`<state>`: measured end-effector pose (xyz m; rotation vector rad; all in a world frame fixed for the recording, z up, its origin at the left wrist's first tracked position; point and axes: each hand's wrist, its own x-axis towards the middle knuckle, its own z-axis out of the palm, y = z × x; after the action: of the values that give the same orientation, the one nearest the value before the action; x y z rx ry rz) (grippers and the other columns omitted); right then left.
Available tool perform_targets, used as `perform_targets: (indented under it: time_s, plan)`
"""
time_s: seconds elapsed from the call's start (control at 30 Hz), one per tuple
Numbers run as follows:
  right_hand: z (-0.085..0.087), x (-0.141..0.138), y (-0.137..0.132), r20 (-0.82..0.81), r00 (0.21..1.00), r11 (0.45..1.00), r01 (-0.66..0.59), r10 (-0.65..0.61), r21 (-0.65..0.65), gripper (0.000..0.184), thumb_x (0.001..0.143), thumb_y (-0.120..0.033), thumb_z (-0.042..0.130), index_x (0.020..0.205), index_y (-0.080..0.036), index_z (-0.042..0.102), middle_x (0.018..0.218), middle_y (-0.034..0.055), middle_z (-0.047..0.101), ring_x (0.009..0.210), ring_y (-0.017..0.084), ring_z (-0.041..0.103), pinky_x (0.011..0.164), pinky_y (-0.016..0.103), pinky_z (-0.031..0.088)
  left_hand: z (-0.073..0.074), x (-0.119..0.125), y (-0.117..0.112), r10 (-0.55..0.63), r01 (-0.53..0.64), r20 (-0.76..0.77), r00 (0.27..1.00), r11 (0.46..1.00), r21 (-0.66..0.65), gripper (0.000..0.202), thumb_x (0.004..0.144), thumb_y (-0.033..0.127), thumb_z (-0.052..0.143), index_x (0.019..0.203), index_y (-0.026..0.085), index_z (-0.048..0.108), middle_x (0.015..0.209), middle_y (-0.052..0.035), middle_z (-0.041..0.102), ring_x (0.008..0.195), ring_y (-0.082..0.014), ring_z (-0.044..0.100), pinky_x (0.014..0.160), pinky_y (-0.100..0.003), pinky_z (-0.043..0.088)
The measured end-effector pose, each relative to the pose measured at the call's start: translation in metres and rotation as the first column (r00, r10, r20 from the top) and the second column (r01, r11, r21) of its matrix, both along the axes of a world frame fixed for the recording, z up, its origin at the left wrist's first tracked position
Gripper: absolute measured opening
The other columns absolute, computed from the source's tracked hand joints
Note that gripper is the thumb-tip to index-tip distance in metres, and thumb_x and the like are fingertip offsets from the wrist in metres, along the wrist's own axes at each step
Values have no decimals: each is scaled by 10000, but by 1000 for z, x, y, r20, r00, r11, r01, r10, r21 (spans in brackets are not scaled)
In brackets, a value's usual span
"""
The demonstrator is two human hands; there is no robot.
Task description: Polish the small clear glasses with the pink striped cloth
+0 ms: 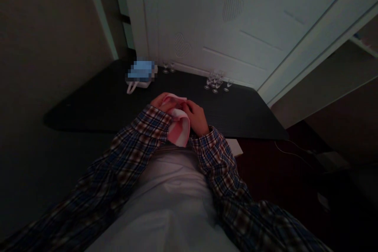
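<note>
A pink-and-white cloth [180, 129] is bunched between my two hands, its lower end hanging in a curl toward my body. My left hand [162, 101] is closed around the cloth's upper left part. From the other side, my right hand [198, 118] pinches the cloth's upper right edge with bent fingers. Whether a glass sits inside the folds I cannot tell, since fingers and cloth cover that spot. Beyond my hands, several small stemmed glasses [217, 80] stand in a group at the table's back edge.
On the dark table [97, 106], a blue-and-white pack [141, 73] with a strap lies at the back left. Two more stemmed glasses [168, 67] stand beside it. A white panel [201, 19] with heart patterns rises behind. Below the front edge is a white flat object [235, 147].
</note>
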<state>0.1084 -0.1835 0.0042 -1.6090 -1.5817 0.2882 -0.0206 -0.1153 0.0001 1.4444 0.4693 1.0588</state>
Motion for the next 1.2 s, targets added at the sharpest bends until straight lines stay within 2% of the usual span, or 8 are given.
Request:
perform_targets:
  time_s: [0.27, 0.4, 0.53, 0.77, 1.03, 1.2]
  plan:
    - [-1, 0, 0, -2, 1000, 1000, -2, 2, 17, 259, 903, -300, 362, 882, -192, 596, 846, 30, 643, 771, 142, 581, 667, 243, 398, -3, 0, 6, 14, -13, -28, 1000, 999, 41, 163, 703, 313, 640, 817, 198, 660, 917, -28, 680, 902, -187, 611, 809, -283, 466]
    - [1, -1, 0, -1, 1000, 1000, 7, -7, 8, 263, 904, -307, 363, 869, -195, 599, 845, 27, 644, 769, 143, 579, 666, 245, 399, 0, -1, 3, 26, -24, -53, 998, 999, 34, 195, 682, 330, 658, 809, 182, 654, 902, -42, 681, 915, -215, 607, 814, -311, 467]
    - [2, -1, 0, 4, 1000, 1000, 13, -13, 3, 260, 904, -296, 364, 865, -195, 600, 844, 26, 644, 768, 141, 579, 663, 244, 395, 1, -3, 2, 28, -24, -58, 998, 997, 67, 192, 731, 298, 611, 854, 156, 654, 969, -55, 670, 981, -222, 580, 861, -318, 445]
    - [1, -1, 0, -13, 1000, 1000, -5, 5, 19, 249, 900, -285, 368, 877, -193, 599, 847, 25, 641, 775, 140, 579, 666, 243, 396, -1, -1, 7, 36, -34, -76, 996, 999, 38, 206, 691, 273, 636, 846, 139, 646, 917, -50, 682, 921, -233, 596, 817, -332, 458]
    - [0, 0, 2, 10, 1000, 1000, 12, -12, -3, 245, 898, -278, 373, 870, -201, 604, 861, 25, 642, 785, 141, 577, 679, 245, 396, -6, 2, 11, 85, -83, -78, 993, 996, 28, 179, 654, 295, 645, 798, 189, 644, 887, -28, 689, 913, -220, 608, 794, -312, 474]
    - [1, 0, 1, 6, 1000, 1000, 4, -4, -8, 255, 901, -280, 363, 880, -188, 600, 847, 27, 642, 772, 142, 577, 668, 244, 391, 0, 1, 6, 66, -67, -83, 994, 998, -7, 188, 649, 307, 658, 792, 186, 641, 891, -35, 693, 928, -228, 611, 804, -314, 479]
